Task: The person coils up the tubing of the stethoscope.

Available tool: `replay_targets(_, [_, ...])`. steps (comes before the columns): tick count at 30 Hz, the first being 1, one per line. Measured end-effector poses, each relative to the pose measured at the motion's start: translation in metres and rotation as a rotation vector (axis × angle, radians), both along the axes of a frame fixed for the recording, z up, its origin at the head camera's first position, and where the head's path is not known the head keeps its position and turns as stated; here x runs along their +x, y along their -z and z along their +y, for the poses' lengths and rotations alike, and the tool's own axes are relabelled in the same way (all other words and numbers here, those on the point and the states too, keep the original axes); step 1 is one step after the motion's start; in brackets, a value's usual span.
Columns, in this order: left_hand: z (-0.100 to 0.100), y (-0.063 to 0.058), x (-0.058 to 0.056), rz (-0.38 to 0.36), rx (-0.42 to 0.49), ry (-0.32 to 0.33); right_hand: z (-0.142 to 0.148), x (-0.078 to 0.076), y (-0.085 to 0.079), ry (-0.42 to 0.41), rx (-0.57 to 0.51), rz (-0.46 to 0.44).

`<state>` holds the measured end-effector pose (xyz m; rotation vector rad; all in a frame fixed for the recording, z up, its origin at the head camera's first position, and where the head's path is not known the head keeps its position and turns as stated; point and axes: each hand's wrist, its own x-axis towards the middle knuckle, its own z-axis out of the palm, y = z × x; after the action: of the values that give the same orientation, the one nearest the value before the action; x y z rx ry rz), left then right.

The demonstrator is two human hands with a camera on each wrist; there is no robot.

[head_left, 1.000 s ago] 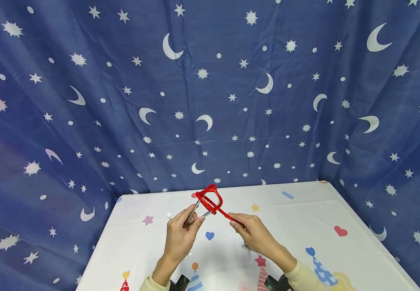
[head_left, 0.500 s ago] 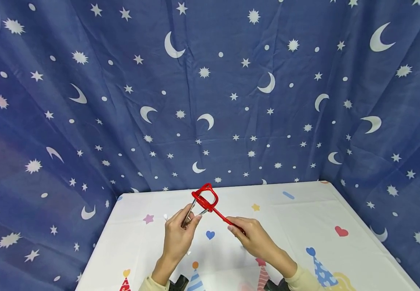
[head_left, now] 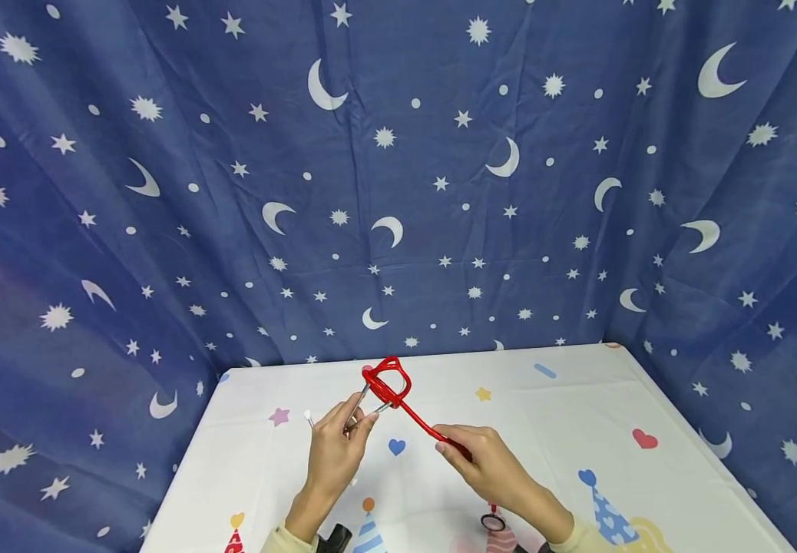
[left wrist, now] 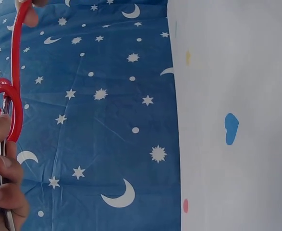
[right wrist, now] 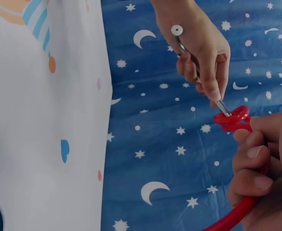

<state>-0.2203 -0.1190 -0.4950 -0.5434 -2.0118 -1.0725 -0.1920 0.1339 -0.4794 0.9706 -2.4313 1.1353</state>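
A stethoscope is held up over the table between both hands. My left hand [head_left: 335, 455] grips its metal ear tubes [left wrist: 7, 103], and a white ear tip [right wrist: 177, 30] sticks out behind the fingers. Red tubing [head_left: 398, 395] is looped around the metal tubes just beyond the left fingertips. From that loop the tubing slants down to my right hand [head_left: 498, 465], whose fingers curl round it in the right wrist view. The round, dark-rimmed chest piece [head_left: 493, 522] shows below the right hand.
A white tablecloth [head_left: 564, 415] printed with hearts, stars and party hats covers the table. A dark blue curtain [head_left: 440, 230] with moons and stars hangs behind it and at both sides.
Both hands have shifted slightly down and apart, so a longer stretch of red tubing shows between the loop and the right hand. The chest piece has come into view below that hand.
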Motion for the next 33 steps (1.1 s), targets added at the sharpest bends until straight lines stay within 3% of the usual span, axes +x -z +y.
replay_targets(7, [-0.001, 0.001, 0.0, 0.001, -0.021, -0.025, 0.0, 0.002, -0.002, -0.006, 0.012, 0.01])
replay_targets(15, [-0.007, -0.001, 0.001, 0.029, -0.097, -0.141, 0.008, 0.006, -0.007, 0.005, 0.004, 0.015])
replay_targets(25, [-0.011, 0.002, -0.001, 0.017, -0.163, -0.137, 0.014, 0.008, -0.012, -0.021, -0.038, 0.136])
replay_targets(33, [-0.01, -0.001, 0.001, -0.019, -0.268, -0.085, 0.018, 0.008, -0.02, -0.02, -0.03, 0.174])
